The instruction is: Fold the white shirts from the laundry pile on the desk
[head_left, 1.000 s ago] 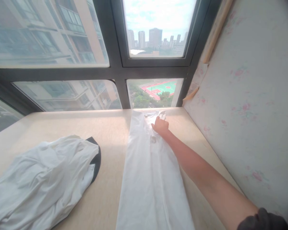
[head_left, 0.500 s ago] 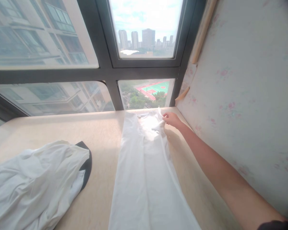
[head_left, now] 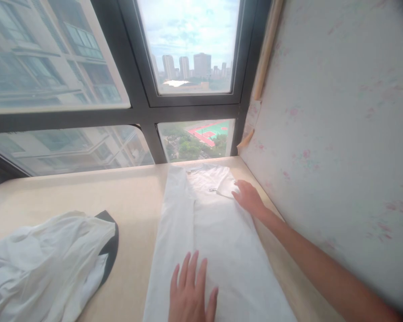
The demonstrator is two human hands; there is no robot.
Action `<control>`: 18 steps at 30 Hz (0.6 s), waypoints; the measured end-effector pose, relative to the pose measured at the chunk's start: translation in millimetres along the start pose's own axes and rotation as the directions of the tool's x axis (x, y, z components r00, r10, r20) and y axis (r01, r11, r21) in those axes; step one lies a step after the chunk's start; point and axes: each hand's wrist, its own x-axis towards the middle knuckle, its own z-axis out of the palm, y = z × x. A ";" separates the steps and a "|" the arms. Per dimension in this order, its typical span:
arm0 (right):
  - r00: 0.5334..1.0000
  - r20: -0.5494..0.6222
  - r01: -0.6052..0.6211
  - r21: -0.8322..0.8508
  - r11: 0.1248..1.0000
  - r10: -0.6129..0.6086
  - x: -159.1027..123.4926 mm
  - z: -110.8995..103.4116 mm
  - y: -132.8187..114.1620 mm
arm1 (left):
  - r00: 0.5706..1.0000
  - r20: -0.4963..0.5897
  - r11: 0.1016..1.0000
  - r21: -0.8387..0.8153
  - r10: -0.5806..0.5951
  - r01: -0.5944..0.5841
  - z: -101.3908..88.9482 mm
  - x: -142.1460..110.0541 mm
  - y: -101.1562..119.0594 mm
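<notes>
A white T-shirt lies lengthwise in front of me, its left side folded inward in a long strip. Near its far end a small dark print shows by the neckline. My left hand is over the near part of the shirt, palm down with fingers spread. At the shirt's far right edge is my right hand, by the short sleeve; its fingers are apart and seem to touch the cloth without gripping it.
A rumpled heap of white cloth with a dark piece at its edge lies on the left of the pale wooden surface. Dark window frames stand behind. A floral-papered wall borders the right side.
My right hand has let go of the far right corner and come slightly nearer; the fabric there now lies flatter, with the print showing. My left hand has entered from below.
</notes>
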 end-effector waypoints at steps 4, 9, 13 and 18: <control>0.946 0.016 0.322 -0.138 0.937 -0.323 -40.8 32.5 -39.9 | 0.993 -0.092 0.955 0.278 -0.077 0.100 4.0 -10.0 -52.6; 0.930 0.130 0.361 -0.166 0.918 -0.342 -47.5 57.7 -55.8 | 0.990 0.000 0.944 0.301 -0.139 0.132 3.2 -11.7 -45.9; 0.912 0.173 0.398 -0.154 0.904 -0.372 -37.2 56.7 -55.6 | 0.973 0.061 0.940 0.278 -0.220 0.195 1.6 -6.8 -41.3; 0.904 0.210 0.406 -0.152 0.901 -0.372 -33.9 51.0 -55.7 | 0.966 0.089 0.935 0.286 -0.242 0.208 -13.8 -12.2 -32.9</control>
